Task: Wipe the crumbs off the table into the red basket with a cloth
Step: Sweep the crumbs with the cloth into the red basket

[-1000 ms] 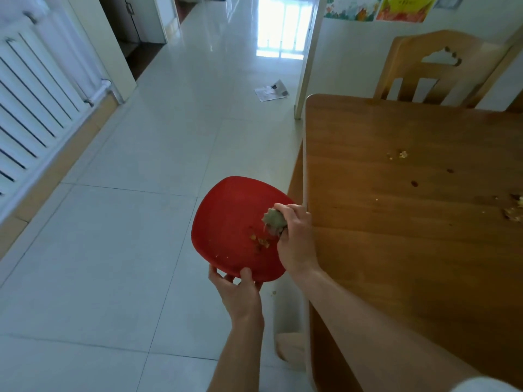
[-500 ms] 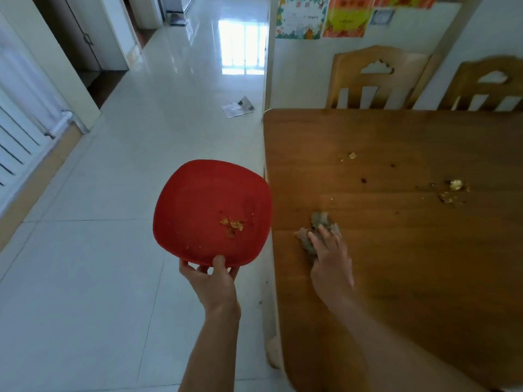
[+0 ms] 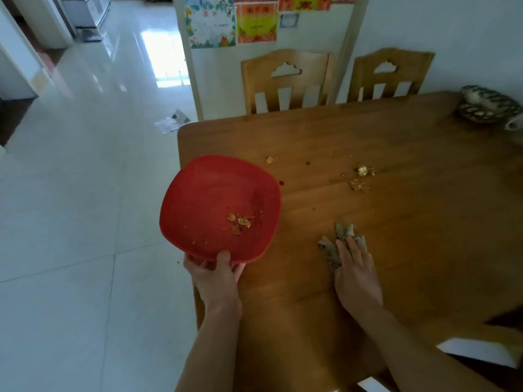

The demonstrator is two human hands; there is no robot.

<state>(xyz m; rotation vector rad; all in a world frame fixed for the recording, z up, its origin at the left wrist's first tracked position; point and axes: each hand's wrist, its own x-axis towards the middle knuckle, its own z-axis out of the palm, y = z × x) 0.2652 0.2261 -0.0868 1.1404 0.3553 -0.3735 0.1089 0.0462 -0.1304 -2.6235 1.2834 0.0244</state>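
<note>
Since the earlier frame the red basket point(image 3: 219, 207) has been shifted right, so its right rim now overlaps the left edge of the table point(image 3: 410, 250); the cloth point(image 3: 335, 244) has been carried further in from that edge. The basket is a shallow, rounded-square dish of smooth glossy plastic, held at centre-left of the frame by the left hand point(image 3: 216, 274), which is clamped on the near rim with the thumb on top and the fingers hidden underneath. A small heap of yellowish crumbs point(image 3: 240, 222) is seen inside it, right of its middle.

The cloth, grey-green and crumpled, is pressed flat on the wood at centre-right by the right hand point(image 3: 355, 271), fingers laid out over it; most of the fabric is covered by the palm. Loose table crumbs point(image 3: 360, 176) lie above the cloth, well apart from it, with one stray crumb point(image 3: 269, 159) further left. The table is brown wood with visible grain and rounded corners. A patterned item at the upper right edge is blurred and cut off; it cannot be made out.
</note>
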